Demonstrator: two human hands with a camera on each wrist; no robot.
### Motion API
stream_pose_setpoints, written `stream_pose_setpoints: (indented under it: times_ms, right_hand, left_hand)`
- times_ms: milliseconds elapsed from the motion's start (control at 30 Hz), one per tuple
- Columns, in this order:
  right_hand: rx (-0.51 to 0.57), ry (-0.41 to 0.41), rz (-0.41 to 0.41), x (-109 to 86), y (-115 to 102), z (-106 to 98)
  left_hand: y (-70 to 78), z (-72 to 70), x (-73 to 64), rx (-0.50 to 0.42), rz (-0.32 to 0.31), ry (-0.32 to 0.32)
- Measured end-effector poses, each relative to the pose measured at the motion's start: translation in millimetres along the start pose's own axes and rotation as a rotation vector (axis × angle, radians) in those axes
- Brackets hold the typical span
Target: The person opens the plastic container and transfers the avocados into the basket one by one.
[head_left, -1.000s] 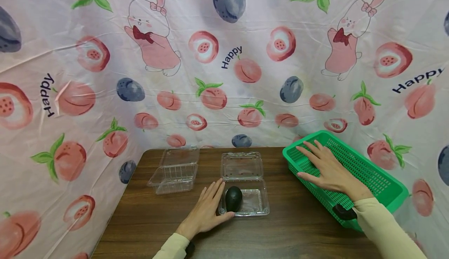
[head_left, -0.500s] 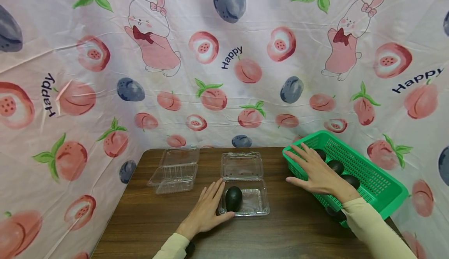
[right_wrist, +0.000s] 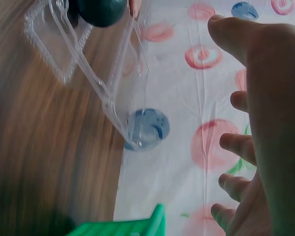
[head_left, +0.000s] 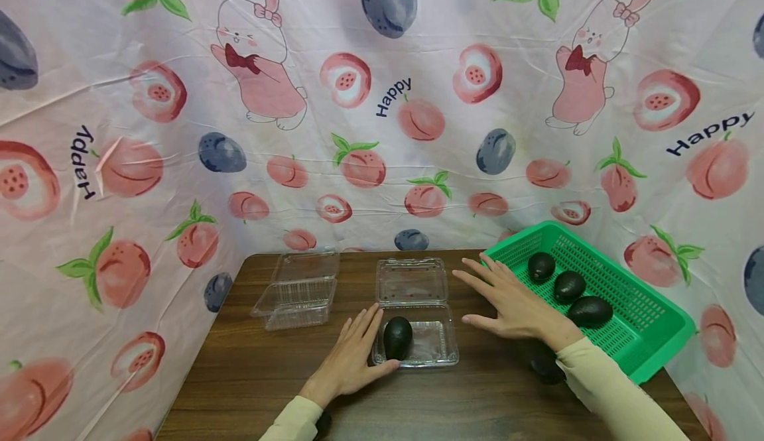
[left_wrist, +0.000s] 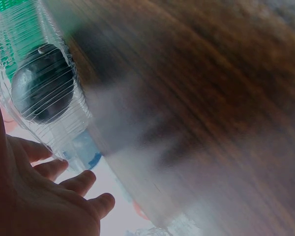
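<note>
A dark avocado (head_left: 398,339) lies at the left of an open clear plastic clamshell box (head_left: 432,345). My left hand (head_left: 352,361) rests along the box's left side, fingers straight and thumb by its front edge. In the left wrist view the avocado (left_wrist: 44,83) shows through the ribbed wall, beside the left hand's fingers (left_wrist: 78,182). My right hand (head_left: 513,305) hovers between the box and the green basket (head_left: 650,308), its fingers spread and holding nothing. Three avocados lie in that basket: a far one (head_left: 541,267), a middle one (head_left: 570,286) and a near one (head_left: 589,312).
A second clear clamshell box (head_left: 298,305) stands with its lid up at the back left of the brown wooden table (head_left: 453,408). Behind and at both sides hangs a fruit-printed cloth (head_left: 418,182). A dark object (head_left: 546,369) shows under the right wrist.
My right hand has moved left, from over the green basket toward the clear box, uncovering the three avocados. The left hand and the avocado in the box have stayed put.
</note>
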State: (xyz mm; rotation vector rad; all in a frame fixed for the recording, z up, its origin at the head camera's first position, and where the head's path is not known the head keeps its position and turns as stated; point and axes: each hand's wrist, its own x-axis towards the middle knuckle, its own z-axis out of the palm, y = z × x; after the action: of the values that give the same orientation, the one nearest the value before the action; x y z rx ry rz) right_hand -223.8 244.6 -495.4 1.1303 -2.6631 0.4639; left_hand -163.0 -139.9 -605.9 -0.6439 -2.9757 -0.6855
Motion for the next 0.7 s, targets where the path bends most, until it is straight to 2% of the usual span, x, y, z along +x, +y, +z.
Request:
stream_pose_setpoints:
  times_ms: [700]
  right_hand:
    - [0.084, -0.097, -0.175, 25.4, -34.3, 45.0]
  left_hand:
    - [-0.4, 0.1, 1.2, -0.014, -0.002, -0.014]
